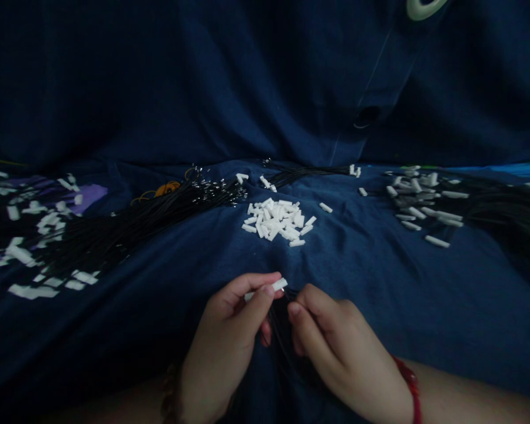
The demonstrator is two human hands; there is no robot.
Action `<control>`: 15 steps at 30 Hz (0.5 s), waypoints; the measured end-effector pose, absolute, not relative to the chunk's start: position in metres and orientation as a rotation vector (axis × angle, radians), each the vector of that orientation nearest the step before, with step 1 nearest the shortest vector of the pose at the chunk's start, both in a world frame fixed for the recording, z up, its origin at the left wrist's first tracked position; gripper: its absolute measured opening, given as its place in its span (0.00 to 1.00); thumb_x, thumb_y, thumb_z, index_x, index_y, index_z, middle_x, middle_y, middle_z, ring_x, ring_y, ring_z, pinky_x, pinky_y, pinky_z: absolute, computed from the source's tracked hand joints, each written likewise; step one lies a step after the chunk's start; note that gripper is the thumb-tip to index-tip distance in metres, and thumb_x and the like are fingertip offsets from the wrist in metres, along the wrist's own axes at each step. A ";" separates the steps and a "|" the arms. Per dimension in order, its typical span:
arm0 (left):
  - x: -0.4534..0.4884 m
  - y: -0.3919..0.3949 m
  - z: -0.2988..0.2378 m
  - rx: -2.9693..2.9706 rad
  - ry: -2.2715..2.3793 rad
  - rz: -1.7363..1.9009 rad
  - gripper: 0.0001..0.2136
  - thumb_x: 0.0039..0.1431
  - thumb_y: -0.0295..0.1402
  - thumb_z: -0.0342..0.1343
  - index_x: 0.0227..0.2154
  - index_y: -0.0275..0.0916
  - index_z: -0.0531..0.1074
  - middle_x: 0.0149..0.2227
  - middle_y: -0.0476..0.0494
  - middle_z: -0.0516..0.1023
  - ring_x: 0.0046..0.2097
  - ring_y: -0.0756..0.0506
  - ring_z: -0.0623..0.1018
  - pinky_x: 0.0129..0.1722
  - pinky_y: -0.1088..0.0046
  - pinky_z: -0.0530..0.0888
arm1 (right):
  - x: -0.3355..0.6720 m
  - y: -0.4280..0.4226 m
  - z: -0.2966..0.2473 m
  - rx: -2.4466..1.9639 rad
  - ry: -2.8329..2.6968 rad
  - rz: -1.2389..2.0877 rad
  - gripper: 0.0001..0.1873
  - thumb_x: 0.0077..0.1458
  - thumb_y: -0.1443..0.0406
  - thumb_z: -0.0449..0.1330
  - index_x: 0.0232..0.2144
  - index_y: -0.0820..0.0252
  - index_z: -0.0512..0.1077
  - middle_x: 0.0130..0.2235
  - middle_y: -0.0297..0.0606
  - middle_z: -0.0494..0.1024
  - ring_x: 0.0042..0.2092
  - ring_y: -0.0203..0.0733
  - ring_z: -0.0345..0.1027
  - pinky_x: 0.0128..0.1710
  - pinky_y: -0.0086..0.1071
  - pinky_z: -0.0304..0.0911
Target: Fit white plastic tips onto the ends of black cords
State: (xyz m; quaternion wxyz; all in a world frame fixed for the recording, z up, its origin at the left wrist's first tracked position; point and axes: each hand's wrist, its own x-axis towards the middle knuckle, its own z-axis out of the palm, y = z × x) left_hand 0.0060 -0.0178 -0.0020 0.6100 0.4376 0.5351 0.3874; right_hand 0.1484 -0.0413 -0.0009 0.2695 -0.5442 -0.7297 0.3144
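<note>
Between the thumb and index finger of my left hand (234, 330) is a white plastic connector housing (280, 285), its slotted end pointing right. Close beside it, my right hand (340, 341) pinches a thin black wire (292, 293) near its tip, almost at the housing. Whether the tip touches the housing I cannot tell. More black wires (279, 335) hang down between my hands. Just beyond them lies a pile of loose white connector housings (277, 219) on the dark blue cloth (194, 259).
On the left, a bundle of black wires (145, 221) has shiny metal tips and white connectors. Another wire bundle with white connectors (424, 200) lies at right. A small wire bunch (313, 171) is behind the pile. Purple material (90, 197) shows at far left.
</note>
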 end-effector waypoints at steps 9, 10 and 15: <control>0.006 -0.019 -0.003 1.031 1.234 0.902 0.11 0.52 0.39 0.53 0.36 0.42 0.73 0.26 0.50 0.73 0.22 0.54 0.67 0.22 0.80 0.65 | 0.149 -0.043 -0.001 -1.474 -1.983 0.829 0.14 0.59 0.62 0.40 0.25 0.60 0.59 0.20 0.33 0.64 0.21 0.34 0.58 0.21 0.27 0.50; 0.006 -0.018 -0.002 1.032 1.234 0.900 0.11 0.52 0.39 0.53 0.36 0.42 0.73 0.26 0.51 0.73 0.22 0.54 0.67 0.21 0.80 0.65 | 0.148 -0.043 -0.001 -1.473 -1.982 0.830 0.14 0.59 0.62 0.41 0.25 0.60 0.59 0.20 0.33 0.64 0.21 0.34 0.58 0.21 0.27 0.50; 0.006 -0.018 -0.003 1.030 1.228 0.895 0.10 0.52 0.39 0.54 0.36 0.42 0.73 0.25 0.52 0.73 0.22 0.55 0.68 0.21 0.83 0.64 | 0.147 -0.042 -0.002 -1.473 -1.959 0.824 0.14 0.59 0.63 0.41 0.24 0.60 0.59 0.20 0.33 0.64 0.21 0.34 0.58 0.21 0.27 0.51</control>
